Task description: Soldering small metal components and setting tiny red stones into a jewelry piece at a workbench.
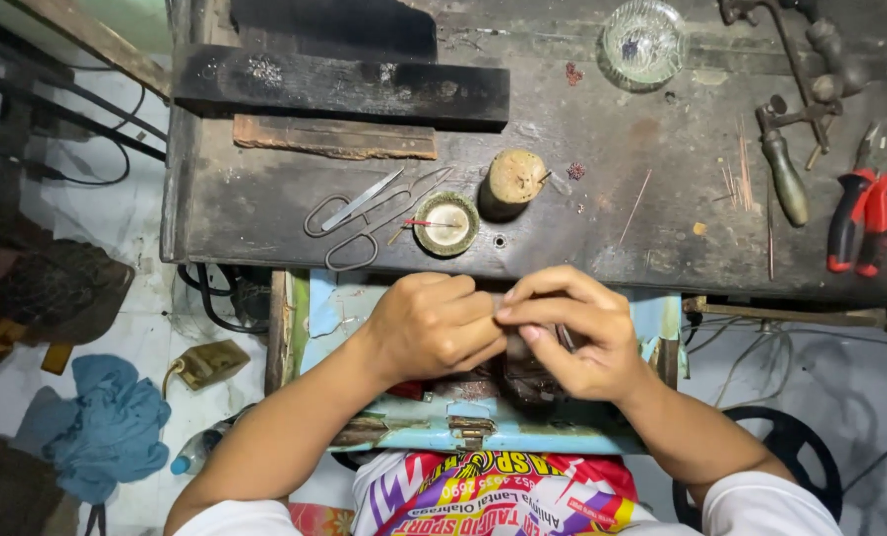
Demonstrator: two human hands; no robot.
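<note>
Both hands meet over the blue drawer point(483, 422): left hand point(432, 326) curled closed, right hand point(572, 333) pinching a small piece. It is too hidden to tell its axis. Scissors point(364, 223) lie beyond on the bench point(602, 179).

Perhaps a small olive pouch point(208, 362) on the floor, left of the drawer point(483, 427)

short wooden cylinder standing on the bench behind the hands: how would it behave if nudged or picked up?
The short wooden cylinder stands upright on a flat end on the dark worn workbench, so it is probably stable against a light push. Knocked over, its round side would likely roll. Being wood, it is probably light and easy to grip.
</note>
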